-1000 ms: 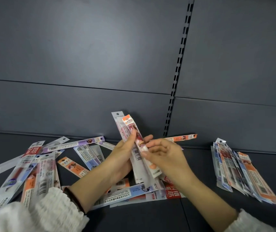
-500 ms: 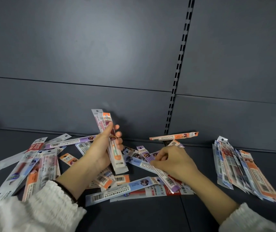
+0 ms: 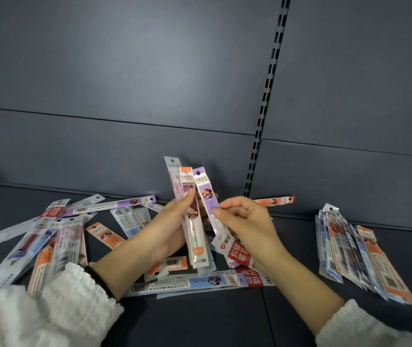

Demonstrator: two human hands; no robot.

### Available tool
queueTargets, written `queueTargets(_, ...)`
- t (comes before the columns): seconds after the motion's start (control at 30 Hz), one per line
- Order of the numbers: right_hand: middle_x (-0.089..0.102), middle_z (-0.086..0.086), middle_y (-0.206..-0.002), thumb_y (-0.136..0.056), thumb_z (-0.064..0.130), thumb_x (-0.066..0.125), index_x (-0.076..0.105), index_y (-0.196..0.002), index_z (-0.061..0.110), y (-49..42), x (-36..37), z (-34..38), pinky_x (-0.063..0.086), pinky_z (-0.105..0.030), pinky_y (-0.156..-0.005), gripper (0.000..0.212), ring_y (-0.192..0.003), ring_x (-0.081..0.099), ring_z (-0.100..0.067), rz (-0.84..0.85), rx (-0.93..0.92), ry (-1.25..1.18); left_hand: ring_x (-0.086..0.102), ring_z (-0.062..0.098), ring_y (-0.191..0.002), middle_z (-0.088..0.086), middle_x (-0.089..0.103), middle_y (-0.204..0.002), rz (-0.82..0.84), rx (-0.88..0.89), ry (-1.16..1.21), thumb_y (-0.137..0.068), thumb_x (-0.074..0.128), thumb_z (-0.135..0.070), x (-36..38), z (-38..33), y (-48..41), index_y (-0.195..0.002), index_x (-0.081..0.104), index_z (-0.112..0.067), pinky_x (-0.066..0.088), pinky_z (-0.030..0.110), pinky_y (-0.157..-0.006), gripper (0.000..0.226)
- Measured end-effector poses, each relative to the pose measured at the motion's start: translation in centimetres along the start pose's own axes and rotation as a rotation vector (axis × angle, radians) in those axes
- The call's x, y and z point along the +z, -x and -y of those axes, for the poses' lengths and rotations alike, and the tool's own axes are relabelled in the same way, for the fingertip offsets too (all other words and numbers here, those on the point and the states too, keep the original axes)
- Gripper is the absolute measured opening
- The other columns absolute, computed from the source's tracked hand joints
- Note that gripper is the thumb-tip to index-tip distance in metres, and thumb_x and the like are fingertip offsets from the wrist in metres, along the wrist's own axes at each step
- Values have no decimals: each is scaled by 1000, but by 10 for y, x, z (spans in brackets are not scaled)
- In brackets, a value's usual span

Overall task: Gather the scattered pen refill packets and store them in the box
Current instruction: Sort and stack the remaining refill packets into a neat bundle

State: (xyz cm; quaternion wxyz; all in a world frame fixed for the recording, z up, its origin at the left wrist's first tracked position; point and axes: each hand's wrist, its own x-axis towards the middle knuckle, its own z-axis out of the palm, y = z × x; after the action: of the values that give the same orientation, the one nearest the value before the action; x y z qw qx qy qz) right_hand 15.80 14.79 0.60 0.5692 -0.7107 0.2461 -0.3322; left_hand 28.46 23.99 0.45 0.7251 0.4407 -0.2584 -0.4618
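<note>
Early days, I reckon. My left hand (image 3: pixel 172 229) is curled round a small bundle (image 3: pixel 187 186) of two or three packets, upright over the middle of the shelf (image 3: pixel 200 321). My right hand (image 3: pixel 247 221) pinches a purple packet (image 3: pixel 206 194) between thumb and fingers, just beside that bundle. Plenty left: loose packets (image 3: pixel 57 241) lie criss-crossed toward the shelf's left edge and under my wrists, and a tidier stack (image 3: pixel 350 246) sits near the right edge. No box in view, so nothing I can see is stored yet. Half a second ago the right hand was down on the pile, on that purple packet. Now it's lifted, and the bundle has swung right to meet it.
</note>
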Motion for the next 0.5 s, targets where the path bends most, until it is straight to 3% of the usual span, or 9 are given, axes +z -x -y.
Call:
queueTargets(0.13,73,-3,-82,-79,22,76,68,-85,13,1,7,-4,53,-20,-66,13,-75,69,-12,-5,-61,44,67,18,-109,2,70,-121,45,4,-15,-98,40,-37,5,1,2,-130,56,-15,56,34,-81,41)
queueTargets(0.27,72,-1,-80,-80,21,75,68,-84,12,-1,6,-5,52,-19,-67,12,-73,67,-10,-32,-89,39,65,14,-112,-2,68,-124,99,31,-41,-95,40,-40,9,2,3,-131,54,-18,52,35,-88,45)
queueTargets(0.4,72,3,-85,-88,29,64,71,-89,17,3,4,4,50,-16,-66,14,-74,66,-4,60,-117,139,66,19,-110,2,70,-121,51,61,-18,-99,41,-32,8,3,1,-129,52,-12,50,39,-91,37)
queueTargets(0.5,67,6,-92,-93,31,57,64,-95,23,-17,-15,2,45,-19,-62,11,-76,62,-6,-152,16,130,72,21,-96,9,74,-107,-45,72,81,-101,40,-31,4,0,-3,-119,54,-13,54,35,-77,29)
